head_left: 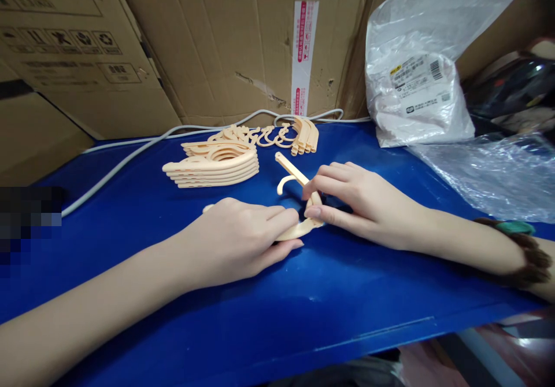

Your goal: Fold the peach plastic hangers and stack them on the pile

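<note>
My left hand [247,236] is closed round a curved cream plastic hanger arm [299,229], its thumb along the lower edge. At the arm's right end my right hand [359,196] pinches the joint between thumb and fingers. From that joint a straight cream bar [293,170] slants up and left, with a curved hook [284,185] beside it. These parts look like one folding hanger, but the fingers partly cover where they meet. Behind my left hand lies a neat stack of cream hanger pieces [212,173].
Farther back are loose cream hooks [265,137] and a bundle of curved hanger pieces [306,136]. A white cable [125,170] runs along the back of the blue tabletop [312,317]. Cardboard boxes [217,51] wall the rear; a labelled plastic bag [416,98] and clear wrap [498,167] lie right.
</note>
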{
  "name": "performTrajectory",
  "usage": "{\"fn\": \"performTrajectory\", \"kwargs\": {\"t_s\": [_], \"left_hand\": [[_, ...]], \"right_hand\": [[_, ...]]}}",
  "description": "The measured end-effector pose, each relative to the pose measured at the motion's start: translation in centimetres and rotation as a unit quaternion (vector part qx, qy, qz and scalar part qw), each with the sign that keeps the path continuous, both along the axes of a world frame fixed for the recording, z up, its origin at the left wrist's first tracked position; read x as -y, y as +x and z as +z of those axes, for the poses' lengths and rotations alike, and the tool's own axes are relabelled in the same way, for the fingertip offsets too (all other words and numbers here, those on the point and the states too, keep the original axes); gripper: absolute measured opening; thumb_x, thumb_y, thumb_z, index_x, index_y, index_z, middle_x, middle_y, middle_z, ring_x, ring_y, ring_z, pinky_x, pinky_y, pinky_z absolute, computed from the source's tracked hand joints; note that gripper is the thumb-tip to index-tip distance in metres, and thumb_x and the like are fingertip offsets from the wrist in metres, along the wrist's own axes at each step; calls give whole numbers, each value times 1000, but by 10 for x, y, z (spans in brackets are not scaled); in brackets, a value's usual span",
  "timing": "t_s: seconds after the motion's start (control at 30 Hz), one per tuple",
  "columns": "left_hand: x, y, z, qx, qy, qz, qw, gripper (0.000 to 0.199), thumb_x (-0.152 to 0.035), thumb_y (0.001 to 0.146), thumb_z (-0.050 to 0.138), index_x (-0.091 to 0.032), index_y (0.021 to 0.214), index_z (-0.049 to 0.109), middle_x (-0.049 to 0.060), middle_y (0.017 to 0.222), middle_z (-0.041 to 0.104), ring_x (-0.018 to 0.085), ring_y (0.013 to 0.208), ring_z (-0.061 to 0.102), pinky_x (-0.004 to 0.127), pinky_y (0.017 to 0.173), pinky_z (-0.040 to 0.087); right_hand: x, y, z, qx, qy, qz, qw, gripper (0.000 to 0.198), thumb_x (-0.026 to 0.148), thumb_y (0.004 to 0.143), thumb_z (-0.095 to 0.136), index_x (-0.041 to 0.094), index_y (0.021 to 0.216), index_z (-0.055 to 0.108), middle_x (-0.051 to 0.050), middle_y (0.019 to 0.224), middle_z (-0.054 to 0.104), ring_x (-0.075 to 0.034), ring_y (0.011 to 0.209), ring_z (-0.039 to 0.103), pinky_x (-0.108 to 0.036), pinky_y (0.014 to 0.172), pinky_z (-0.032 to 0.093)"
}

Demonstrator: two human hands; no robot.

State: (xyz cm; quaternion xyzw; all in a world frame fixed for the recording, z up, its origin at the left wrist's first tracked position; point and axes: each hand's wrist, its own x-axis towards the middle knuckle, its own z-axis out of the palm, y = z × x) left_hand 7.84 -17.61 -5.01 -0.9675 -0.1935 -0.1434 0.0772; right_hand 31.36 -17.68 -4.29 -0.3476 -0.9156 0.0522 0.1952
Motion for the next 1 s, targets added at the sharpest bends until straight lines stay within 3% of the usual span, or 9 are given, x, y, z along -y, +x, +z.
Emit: {"fn": "performTrajectory", "kwargs": {"t_s": [0.23,0.43,0.73,1.0], "left_hand": [[-1,-3,3,-26,18,0,1000,29,-30,102,36,-18,81,53,-3,70,59,13,57,58,28,50,32],[-3,-2,3,-25,39,13,999,28,-28,101,39,-17,84,59,1,76,58,17,68,56,28,55,35],[-9,0,0,-37,89,93,991,34,-28,102,34,-16,93,63,7,88,62,23,80,59,32,61,40],[-11,-2,-4,-17,53,103,993,29,-25,102,36,-15,107,63,9,101,64,24,87,61,33,66,46]], "right_hand": [[-8,4,-2,23,41,-77,996,15,30,94,51,18,89,59,-3,86,59,-19,81,53,-32,74,37],[-13,7,-1,56,46,-91,993,5,19,86,51,18,83,55,-6,87,58,-22,82,53,-34,74,40],[-17,10,-3,67,50,-80,993,14,9,84,46,17,88,57,-9,91,59,-23,85,52,-34,75,41],[-22,12,-6,52,48,-89,994,16,8,82,46,17,90,55,-8,90,62,-23,85,53,-34,75,40]]}}
